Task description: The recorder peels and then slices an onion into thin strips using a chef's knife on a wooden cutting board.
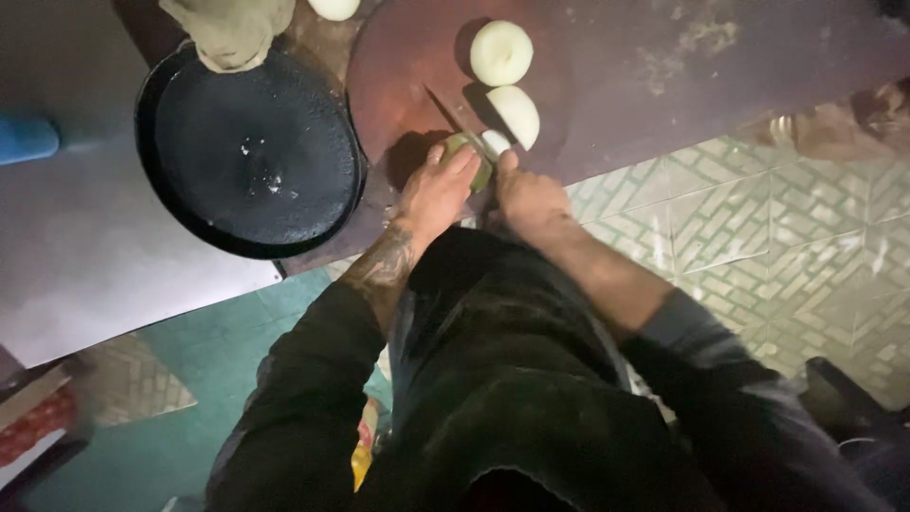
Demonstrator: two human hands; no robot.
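On round reddish cutting board (398, 57): left hand (436, 190) clamps greenish-white onion piece (464, 152); right hand (526, 194) fisted on knife (445, 112), blade pointing up-left, away from body.

Big round black pan (248, 152) left of the hands, cloth bundle (230, 30) on its far rim. Blue object (27, 138) further left, maybe a handle, too blurred. Patterned tile floor (787, 246) to the right, teal floor (204, 351) below-left.

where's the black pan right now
In the head view the black pan sits upper left on the table, just left of the round cutting board, beside the left hand.
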